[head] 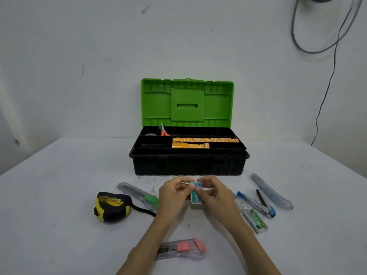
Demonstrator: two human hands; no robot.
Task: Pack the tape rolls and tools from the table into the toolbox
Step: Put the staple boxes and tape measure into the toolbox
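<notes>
both hands pinch a small green-white cardboard box at frame centre; next, probably lift it into the open green-lidded black plastic toolbox.

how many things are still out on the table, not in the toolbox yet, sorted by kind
Utility knives: 3, green slider, pink slider, blue slider
Tape measure: 1
Stapler: 1
Open staple box: 1
Small box held in both hands, left hand and right hand: 1
Total: 7
</notes>
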